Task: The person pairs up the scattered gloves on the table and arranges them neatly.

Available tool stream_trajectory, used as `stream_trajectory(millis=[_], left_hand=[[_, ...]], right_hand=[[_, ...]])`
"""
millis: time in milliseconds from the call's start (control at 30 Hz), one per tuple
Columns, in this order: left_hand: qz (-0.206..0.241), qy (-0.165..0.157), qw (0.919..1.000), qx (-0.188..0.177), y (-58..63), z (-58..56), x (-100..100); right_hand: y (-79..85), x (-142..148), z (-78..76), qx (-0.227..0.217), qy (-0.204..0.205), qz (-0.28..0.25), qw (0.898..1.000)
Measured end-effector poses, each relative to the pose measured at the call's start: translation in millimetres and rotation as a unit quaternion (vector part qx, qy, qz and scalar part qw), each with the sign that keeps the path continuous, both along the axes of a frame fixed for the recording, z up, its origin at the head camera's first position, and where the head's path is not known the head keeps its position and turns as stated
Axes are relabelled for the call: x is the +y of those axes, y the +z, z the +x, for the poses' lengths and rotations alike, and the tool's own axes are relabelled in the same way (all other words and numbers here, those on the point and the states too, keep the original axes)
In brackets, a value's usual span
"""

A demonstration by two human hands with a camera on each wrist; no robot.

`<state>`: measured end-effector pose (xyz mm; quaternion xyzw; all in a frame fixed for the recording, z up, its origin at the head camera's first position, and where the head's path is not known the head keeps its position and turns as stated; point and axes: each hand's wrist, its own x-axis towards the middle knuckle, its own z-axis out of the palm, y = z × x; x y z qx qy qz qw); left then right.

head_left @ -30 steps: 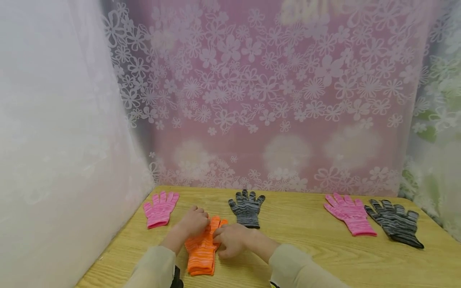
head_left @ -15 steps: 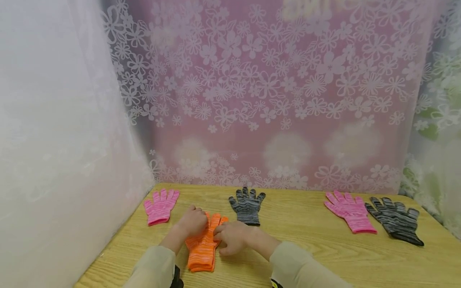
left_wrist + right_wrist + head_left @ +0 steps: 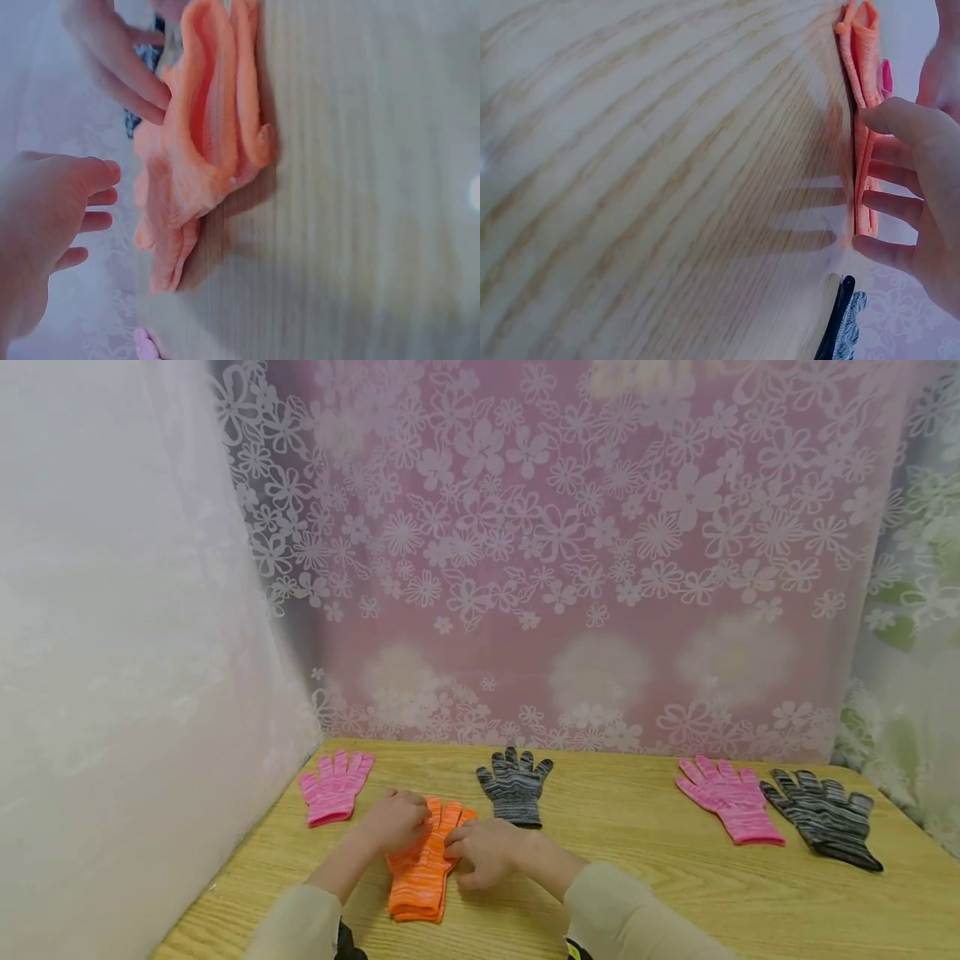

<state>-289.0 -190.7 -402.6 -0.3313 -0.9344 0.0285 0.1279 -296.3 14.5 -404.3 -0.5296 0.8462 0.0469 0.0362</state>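
A pair of orange knit gloves (image 3: 422,881) lies stacked on the table, the two cuffs (image 3: 208,97) one upon the other toward the person. Over its left side hovers my left hand (image 3: 397,822); in the left wrist view this hand (image 3: 45,225) is a little apart from the gloves, fingers loosely extended. On the opposite side, my right hand (image 3: 487,852) touches the gloves' right edge with its fingertips. The right wrist view shows that hand (image 3: 922,172) with fingers spread along the orange gloves (image 3: 864,135), not curled round them.
A pink glove (image 3: 335,787) lies at the back left of the wooden table (image 3: 615,877), and a grey-black glove (image 3: 516,787) at the back middle. Another pink glove (image 3: 730,802) and a dark striped glove (image 3: 825,818) lie side by side at right. Flowered curtains (image 3: 585,568) hang behind.
My left hand has shifted slightly left, away from the orange gloves. The right hand stays at their right edge. The head view has tilted slightly.
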Motion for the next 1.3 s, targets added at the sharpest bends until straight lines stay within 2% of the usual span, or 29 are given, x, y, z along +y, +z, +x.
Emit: stream_trajectory(millis=[67,133,233,367,467,633,900,1100,1200,1300], left_hand=[[-0.013,-0.02,0.9997,0.006,2.9,7.8,-2.8],[-0.022,-0.037,0.9991,-0.003,4.1,16.2,-4.3],[-0.011,-0.051,0.9977,-0.042,3.1,26.9,-3.9],[0.003,-0.055,0.9944,-0.09,-0.4,34.1,-0.9],[-0.018,-0.059,0.9937,-0.094,-2.1,36.0,0.7],[-0.063,-0.075,0.9929,-0.068,-6.1,37.1,-0.1],[-0.052,-0.105,0.9925,-0.033,-7.6,43.5,-7.7],[-0.094,-0.156,0.9829,0.028,-9.1,48.2,-10.3],[-0.102,-0.166,0.9798,0.042,-12.9,49.7,-10.3],[-0.099,-0.166,0.9801,0.042,-16.0,51.0,-10.7]], right_hand=[[-0.4,0.2,-0.3,-0.005,-0.011,-0.018,1.0],[-0.1,0.8,-0.7,-0.005,-0.028,-0.037,0.999],[0.9,1.7,-2.3,0.009,-0.055,-0.06,0.997],[0.4,1.7,-7.5,0.027,-0.082,-0.065,0.994],[-0.6,-0.4,-12.0,0.028,-0.102,-0.067,0.992],[-0.9,-4.6,-16.8,0.023,-0.131,-0.078,0.988],[-1.1,-8.3,-19.7,0.021,-0.149,-0.078,0.985],[-1.2,-11.7,-21.7,0.032,-0.155,-0.076,0.985],[-1.4,-13.9,-23.5,0.032,-0.159,-0.083,0.983],[-1.8,-15.4,-24.2,0.028,-0.163,-0.093,0.982]])
